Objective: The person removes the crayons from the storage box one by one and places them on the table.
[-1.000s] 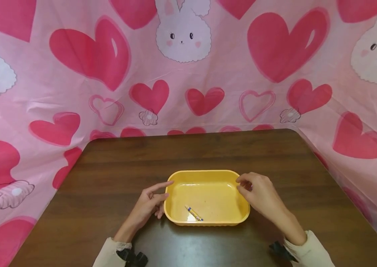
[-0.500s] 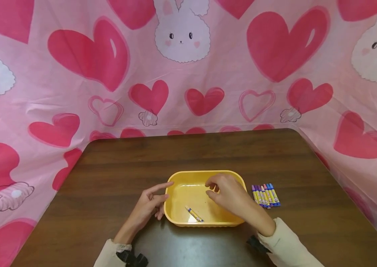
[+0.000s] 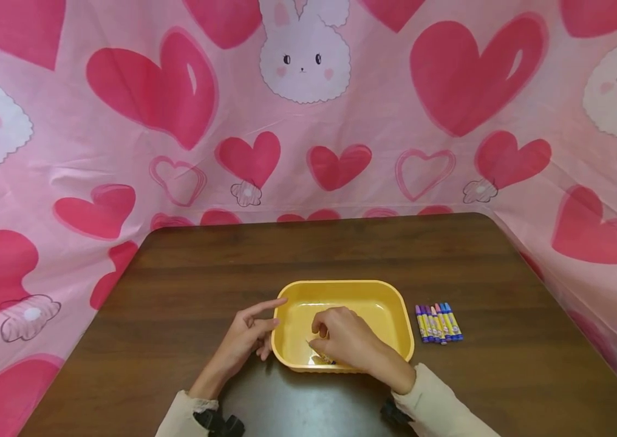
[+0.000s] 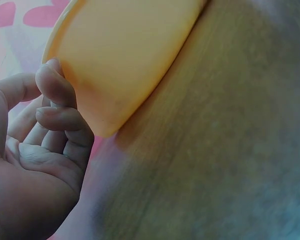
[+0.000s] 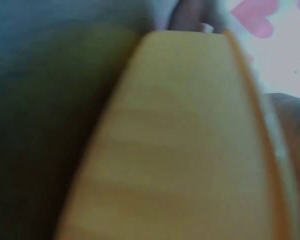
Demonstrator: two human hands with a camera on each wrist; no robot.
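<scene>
A single yellow-and-blue crayon lies in the near part of a yellow plastic tray, partly covered by my right hand. That hand is inside the tray with thumb and index finger bent and a gap between them, just over the crayon. In the right wrist view the tray's outer wall hides most of it. My left hand is at the tray's left end, its straight index finger and thumb resting on the rim. The left wrist view shows this hand's other fingers bent outside the tray wall.
A row of several crayons, with purple, pink and blue tips, lies on the brown wooden table just right of the tray. A pink cloth with hearts and rabbits hangs behind and at both sides.
My right hand has moved left from the tray's right rim to over the lone crayon, uncovering the row of crayons. The left hand and tray have stayed in place.
</scene>
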